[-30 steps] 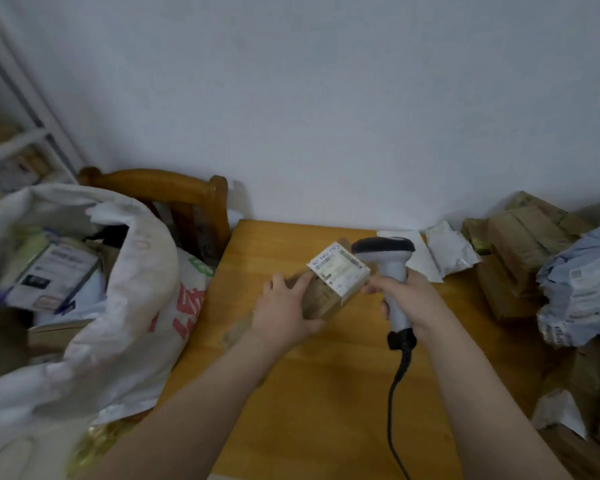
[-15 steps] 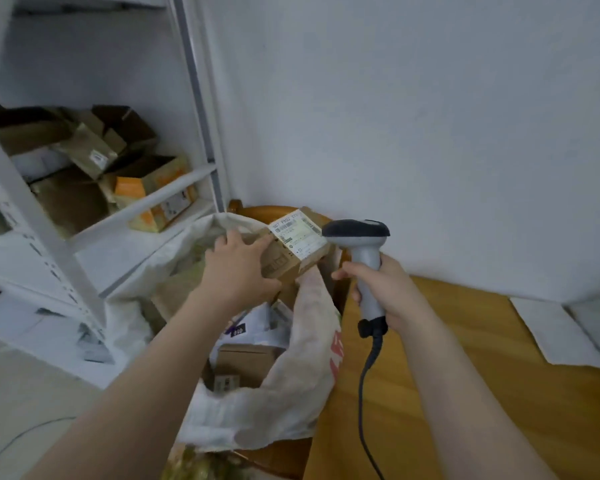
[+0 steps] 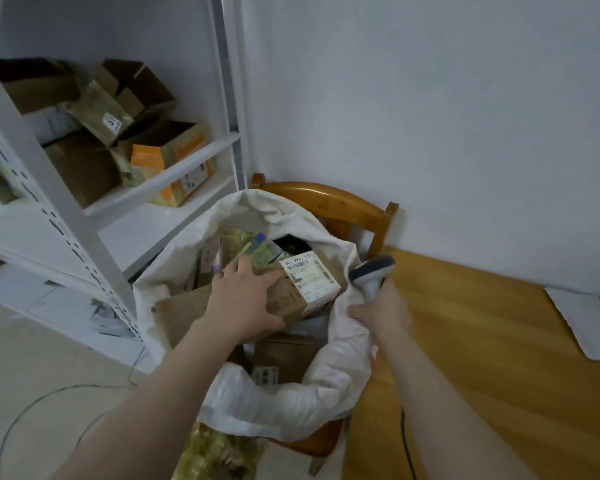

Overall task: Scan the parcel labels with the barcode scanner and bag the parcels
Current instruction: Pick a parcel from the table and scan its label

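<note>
White metal shelving (image 3: 84,237) stacked with cardboard boxes (image 3: 84,168) fills the ten o'clock side; a wooden table (image 3: 482,358) spreads across four o'clock. At centre an open white sack (image 3: 291,410) sits on a wooden chair (image 3: 329,199), with other parcels (image 3: 284,358) inside. In its mouth is a brown parcel box (image 3: 291,301) — white barcode label (image 3: 309,275) facing up. The left hand (image 3: 246,303) grips the box's near end, thumb under, fingers over. The right hand (image 3: 381,310), at the sack's three o'clock rim, is wrapped round the grey barcode scanner (image 3: 371,271)
</note>
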